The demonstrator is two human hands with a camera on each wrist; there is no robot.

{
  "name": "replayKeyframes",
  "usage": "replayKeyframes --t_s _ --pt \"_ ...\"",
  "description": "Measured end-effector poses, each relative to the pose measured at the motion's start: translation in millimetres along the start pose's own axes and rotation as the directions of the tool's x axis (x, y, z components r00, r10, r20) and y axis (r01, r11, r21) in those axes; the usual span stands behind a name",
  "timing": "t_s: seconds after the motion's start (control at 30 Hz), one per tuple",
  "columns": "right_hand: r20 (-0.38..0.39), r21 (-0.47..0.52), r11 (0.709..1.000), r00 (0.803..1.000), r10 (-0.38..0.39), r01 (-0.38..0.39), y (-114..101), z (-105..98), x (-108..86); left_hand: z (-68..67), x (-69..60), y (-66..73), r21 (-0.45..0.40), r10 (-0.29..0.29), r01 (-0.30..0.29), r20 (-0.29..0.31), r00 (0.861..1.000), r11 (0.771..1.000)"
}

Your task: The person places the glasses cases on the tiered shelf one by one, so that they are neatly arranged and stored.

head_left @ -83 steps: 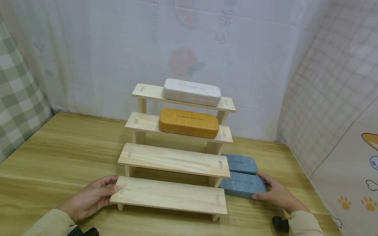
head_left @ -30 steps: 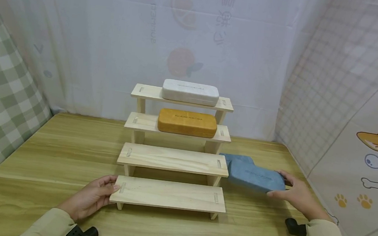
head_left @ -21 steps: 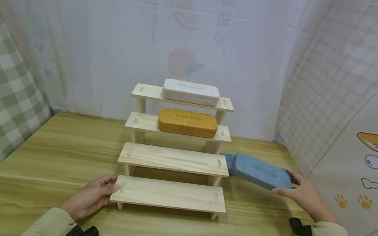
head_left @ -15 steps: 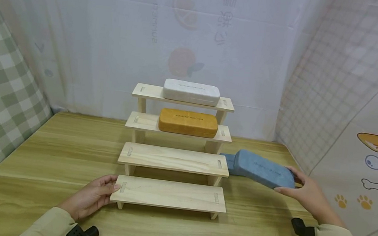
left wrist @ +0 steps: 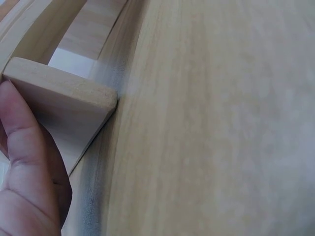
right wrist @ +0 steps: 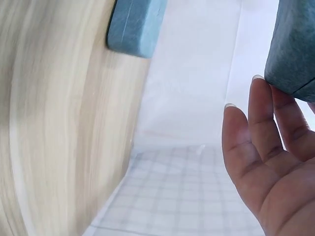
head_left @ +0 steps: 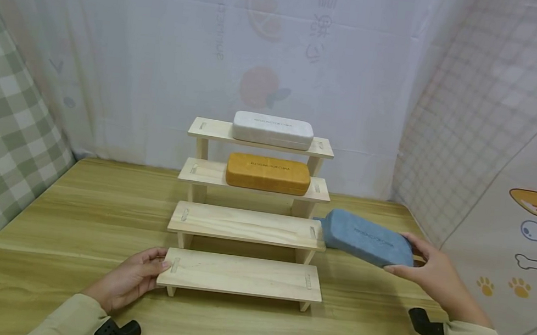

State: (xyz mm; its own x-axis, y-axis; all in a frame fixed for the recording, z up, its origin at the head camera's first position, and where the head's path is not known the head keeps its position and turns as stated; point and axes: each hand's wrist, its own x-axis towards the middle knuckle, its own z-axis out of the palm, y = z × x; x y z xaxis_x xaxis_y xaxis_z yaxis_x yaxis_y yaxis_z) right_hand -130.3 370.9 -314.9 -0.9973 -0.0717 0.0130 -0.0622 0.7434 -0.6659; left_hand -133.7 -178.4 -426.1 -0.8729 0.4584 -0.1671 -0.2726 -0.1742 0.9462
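Right hand point(head_left: 437, 278) pinches closed blue case point(head_left: 369, 240), contents hidden, second case point(right wrist: 136, 27) partly visible; left hand point(head_left: 128, 280) pinches lowest shelf point(head_left: 241, 276)

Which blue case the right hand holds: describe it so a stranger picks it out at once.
Find the pale four-tiered wooden stand on the table, and look right of its second-lowest shelf. There the right hand grips one end of a long, round-cornered blue case. The other blue case lies on the table; only this one is held clear.

A green-checked cloth point(head_left: 2, 120), white fruit-printed curtain point(head_left: 180, 69) and paw-printed sheet point(head_left: 500, 227) border the wood-grain table point(head_left: 94, 214).
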Motion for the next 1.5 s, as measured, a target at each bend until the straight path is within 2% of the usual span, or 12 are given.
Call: replayKeyframes --t_s 0.23,0.57,0.9,1.23,1.5 --pt "0.006 0.031 0.999 0.999 -0.039 0.039 -15.2 9.0 0.4 0.3 0.0 0.4 -0.008 -0.002 0.002 -0.007 1.000 1.000" --pt "0.033 0.094 0.987 0.991 -0.130 0.126 -38.8 30.9 11.9 -0.4 0.4 -0.8 -0.005 -0.001 0.001 -0.010 1.000 1.000" --pt "0.032 0.038 0.990 0.990 -0.137 0.136 -66.8 51.2 27.2 -0.4 0.4 -1.1 -0.004 -0.001 0.001 -0.017 1.000 1.000" --pt "0.053 0.054 0.988 0.988 -0.147 0.144 -93.5 69.9 39.6 0.8 0.0 -1.1 0.004 -0.004 0.004 -0.026 1.000 1.000" --pt "0.076 0.054 0.987 0.985 -0.153 0.149 -105.0 78.0 47.7 0.8 -0.2 -0.9 -0.001 -0.007 0.007 -0.019 1.000 1.000"
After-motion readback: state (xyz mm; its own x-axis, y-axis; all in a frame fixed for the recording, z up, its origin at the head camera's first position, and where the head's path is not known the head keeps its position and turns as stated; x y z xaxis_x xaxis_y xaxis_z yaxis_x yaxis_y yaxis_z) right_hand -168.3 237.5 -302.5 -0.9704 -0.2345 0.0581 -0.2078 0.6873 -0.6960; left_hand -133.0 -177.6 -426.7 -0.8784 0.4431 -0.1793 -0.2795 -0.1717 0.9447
